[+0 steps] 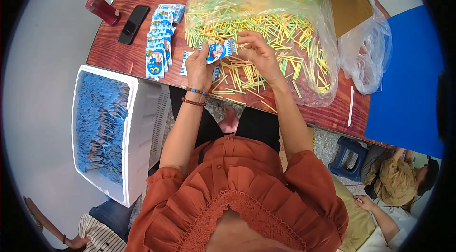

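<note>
My left hand pinches a small blue-and-white printed packet between thumb and fingers, above the table's near edge. Close to the packet's right end is my right hand, its fingers bent and apart, with nothing visible in them. Another packet lies partly hidden beneath my left hand. Under and beyond both hands spreads a heap of thin yellow and green sticks, like short straws. They spill from a large clear plastic bag. Left of it, overlapping packets form a row.
A white foam box full of blue packets stands at the left. On the table are a phone, a red-capped bottle and a white strip. A cardboard flap and a blue panel rise at right. Other people sit nearby.
</note>
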`<state>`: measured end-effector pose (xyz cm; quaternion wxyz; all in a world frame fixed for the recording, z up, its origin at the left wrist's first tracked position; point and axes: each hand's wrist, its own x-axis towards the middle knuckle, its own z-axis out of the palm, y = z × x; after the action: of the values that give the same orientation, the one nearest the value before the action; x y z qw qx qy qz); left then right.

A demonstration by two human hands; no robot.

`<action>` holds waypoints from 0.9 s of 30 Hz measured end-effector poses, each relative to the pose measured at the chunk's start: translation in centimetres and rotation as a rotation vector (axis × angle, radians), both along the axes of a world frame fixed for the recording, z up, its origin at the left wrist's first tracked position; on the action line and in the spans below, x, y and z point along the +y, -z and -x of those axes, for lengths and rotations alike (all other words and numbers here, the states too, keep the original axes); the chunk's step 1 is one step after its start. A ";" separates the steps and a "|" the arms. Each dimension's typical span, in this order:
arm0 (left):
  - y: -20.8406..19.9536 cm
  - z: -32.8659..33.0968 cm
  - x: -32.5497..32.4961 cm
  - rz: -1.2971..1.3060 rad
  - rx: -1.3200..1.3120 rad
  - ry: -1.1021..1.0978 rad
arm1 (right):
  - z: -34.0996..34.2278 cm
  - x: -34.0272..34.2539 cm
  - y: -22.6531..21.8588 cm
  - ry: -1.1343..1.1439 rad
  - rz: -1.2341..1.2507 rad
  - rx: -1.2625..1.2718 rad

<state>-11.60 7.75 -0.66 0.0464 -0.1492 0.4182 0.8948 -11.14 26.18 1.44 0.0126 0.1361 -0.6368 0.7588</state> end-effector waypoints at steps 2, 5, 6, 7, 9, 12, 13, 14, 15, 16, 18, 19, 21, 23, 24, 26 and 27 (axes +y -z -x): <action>-0.2 -0.1 0.1 0.000 0.007 0.008 | -0.1 -0.5 -0.7 0.018 -0.383 0.266; -0.4 -0.3 0.2 0.027 0.014 0.010 | 0.2 -0.6 -1.4 0.063 -0.375 0.328; -0.4 -0.3 0.2 0.053 0.012 0.004 | 0.3 -0.6 -1.6 0.105 -0.356 0.369; -0.5 -0.2 0.1 0.056 0.014 0.004 | 0.4 -0.6 -1.8 0.100 -0.376 0.400; -0.4 -0.2 0.1 0.106 -0.013 -0.015 | 0.3 -1.0 -2.2 0.051 -0.401 0.380; -0.1 -0.2 -0.4 0.090 0.016 0.007 | 0.4 -0.9 -2.0 0.004 -0.503 0.425; -0.1 -0.2 -0.5 0.090 0.016 0.013 | 0.5 -0.7 -1.9 0.007 -0.580 0.491; -0.1 -0.2 -0.6 0.113 0.016 0.030 | 0.6 -0.5 -1.9 0.012 -0.581 0.488; -0.2 -0.2 -0.6 0.137 0.015 0.044 | 0.7 -0.3 -1.9 0.074 -0.727 0.531; -0.3 -0.2 -0.4 0.138 0.015 0.049 | 0.7 -0.2 -1.9 0.138 -0.875 0.570; -0.5 -0.2 0.1 0.213 0.020 0.057 | 0.8 -0.5 -1.3 0.073 -0.735 0.554; -0.5 -0.1 0.3 0.225 0.015 0.065 | 0.9 -0.6 -0.6 0.009 -0.691 0.543; 0.0 -0.2 0.0 0.251 0.031 0.095 | 0.5 -0.2 -0.8 -0.108 -0.572 0.453; 1.5 0.3 -0.8 0.273 0.097 0.134 | 0.3 0.4 -1.2 -0.136 -0.555 0.432; 1.1 0.2 -0.1 0.267 0.098 0.149 | 0.2 1.1 -1.0 -0.173 -0.520 0.402; 0.2 0.0 0.8 0.263 0.055 0.056 | 0.8 3.4 -0.3 -0.188 -0.487 0.388; 0.0 0.2 0.5 0.225 0.058 0.019 | 1.2 4.2 -0.3 -0.163 -0.356 0.134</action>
<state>-11.81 8.26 -0.69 0.0258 -0.1235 0.5185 0.8457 -12.34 30.41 1.77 -0.0307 0.2375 -0.7454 0.6221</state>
